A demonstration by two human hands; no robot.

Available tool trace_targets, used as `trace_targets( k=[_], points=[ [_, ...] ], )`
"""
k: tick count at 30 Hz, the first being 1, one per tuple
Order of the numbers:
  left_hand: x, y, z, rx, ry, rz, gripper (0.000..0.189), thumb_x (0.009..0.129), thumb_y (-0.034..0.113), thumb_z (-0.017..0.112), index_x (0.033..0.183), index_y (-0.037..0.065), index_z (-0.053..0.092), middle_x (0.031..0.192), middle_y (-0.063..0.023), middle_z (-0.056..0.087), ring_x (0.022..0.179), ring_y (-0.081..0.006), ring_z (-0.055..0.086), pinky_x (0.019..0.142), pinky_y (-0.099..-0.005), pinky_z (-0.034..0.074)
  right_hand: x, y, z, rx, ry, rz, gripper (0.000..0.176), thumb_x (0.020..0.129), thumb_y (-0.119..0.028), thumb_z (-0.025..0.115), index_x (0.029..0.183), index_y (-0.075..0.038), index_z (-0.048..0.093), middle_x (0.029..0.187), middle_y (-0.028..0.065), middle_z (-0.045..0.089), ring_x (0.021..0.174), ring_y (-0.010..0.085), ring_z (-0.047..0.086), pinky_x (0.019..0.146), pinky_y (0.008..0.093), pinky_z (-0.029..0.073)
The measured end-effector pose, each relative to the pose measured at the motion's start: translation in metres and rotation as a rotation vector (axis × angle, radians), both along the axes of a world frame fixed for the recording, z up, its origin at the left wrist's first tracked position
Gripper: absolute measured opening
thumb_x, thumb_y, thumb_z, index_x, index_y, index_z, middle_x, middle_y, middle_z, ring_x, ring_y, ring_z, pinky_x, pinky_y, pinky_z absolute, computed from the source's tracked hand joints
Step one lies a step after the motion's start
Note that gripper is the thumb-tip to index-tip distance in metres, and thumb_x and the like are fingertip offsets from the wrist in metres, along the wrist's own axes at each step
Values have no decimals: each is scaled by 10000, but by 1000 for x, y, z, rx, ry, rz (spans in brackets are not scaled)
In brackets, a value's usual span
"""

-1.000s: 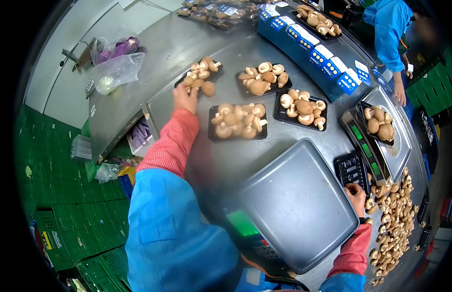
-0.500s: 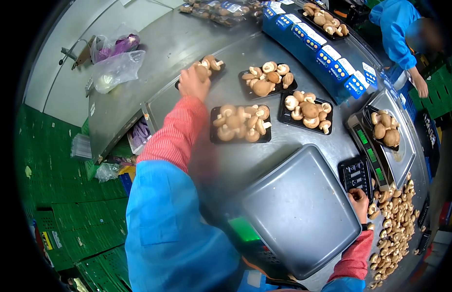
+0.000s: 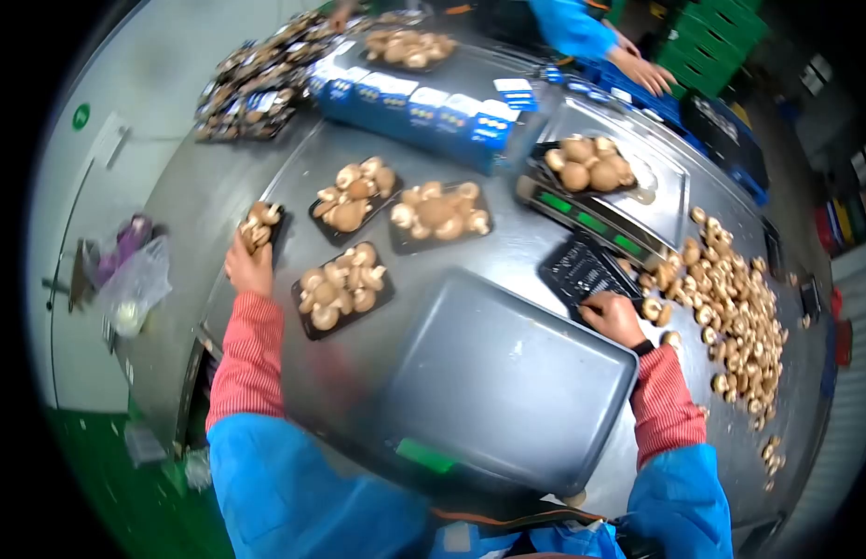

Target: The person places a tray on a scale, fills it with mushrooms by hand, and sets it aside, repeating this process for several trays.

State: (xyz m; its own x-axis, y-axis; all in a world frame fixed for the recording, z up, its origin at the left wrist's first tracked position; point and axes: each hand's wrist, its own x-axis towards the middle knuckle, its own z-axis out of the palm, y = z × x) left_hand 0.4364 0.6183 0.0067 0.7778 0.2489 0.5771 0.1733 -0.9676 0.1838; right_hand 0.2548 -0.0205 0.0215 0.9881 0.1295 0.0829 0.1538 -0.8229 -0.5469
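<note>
At the left of the steel table, my left hand (image 3: 250,265) closes around the near end of a small black tray of mushrooms (image 3: 262,224); its fingertips are partly hidden. My right hand (image 3: 613,318) grips the near edge of an empty black tray (image 3: 582,268), in front of the weighing scale (image 3: 596,222). Another tray heaped with mushrooms (image 3: 591,166) sits on the scale. Between my hands stand three more filled trays: one nearest me (image 3: 338,291), one behind it (image 3: 354,196) and one to the right (image 3: 440,216).
A large grey tub (image 3: 517,382) takes up the front of the table. Loose mushrooms (image 3: 731,317) spread over the right side. A blue label box (image 3: 414,110) and wrapped packs (image 3: 265,79) stand at the back. A co-worker's hand (image 3: 642,70) is beyond the scale.
My view has turned to the right. My left hand remains at the same mushroom tray, now at its near end. My right hand stays at the empty tray's edge.
</note>
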Motion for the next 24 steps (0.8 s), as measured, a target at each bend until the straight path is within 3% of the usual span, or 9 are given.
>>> trace_targets(
  k=[3,5,7,11,15,18,24],
  points=[
    [-13,-44,24,-190,-38,-311,589,833,185,720,1370,88,499,1210,-172,567,1149,-332,526,976,-439,440,-1,-8,-11,40,-1,-4,157,805,-177,669,827,-30,718,804,163,669,766,350,649,717,424,517],
    [-21,-79,42,-533,39,-530,483,849,99,688,1311,57,551,1155,-127,603,1087,-249,573,956,-377,454,0,-11,-18,71,-35,35,161,808,-183,666,825,-32,721,800,164,669,768,350,648,722,426,514],
    [-40,-124,63,-641,21,-668,351,870,48,644,1218,28,600,1097,-89,634,1033,-191,603,926,-319,474,0,-12,-18,62,-42,42,157,814,-179,661,837,-39,727,822,154,684,789,340,655,732,416,517],
    [-73,-193,100,-752,234,-779,294,887,55,632,1181,36,632,1038,-59,654,955,-142,621,855,-286,493,0,-14,-23,42,-43,40,150,810,-177,666,835,-43,728,826,153,690,782,336,659,735,413,520],
    [-114,-253,139,-892,408,-887,241,882,65,644,1120,28,662,993,-51,674,912,-135,636,832,-275,500,-1,-14,-26,187,33,-18,143,796,-180,675,837,-53,725,825,152,692,771,336,664,727,417,524],
    [-134,-275,144,-698,429,-1033,251,878,79,650,1124,33,660,1003,-74,682,926,-150,654,845,-275,502,4,-20,-41,124,9,4,152,796,-196,681,838,-54,717,818,153,693,776,337,666,730,417,526],
    [-168,-297,153,-664,474,-1092,227,904,56,635,1121,-7,646,976,-47,678,902,-111,647,822,-252,505,-4,-18,-25,62,44,2,241,798,-291,687,852,-58,711,871,179,691,844,348,664,783,436,514]
  ],
)
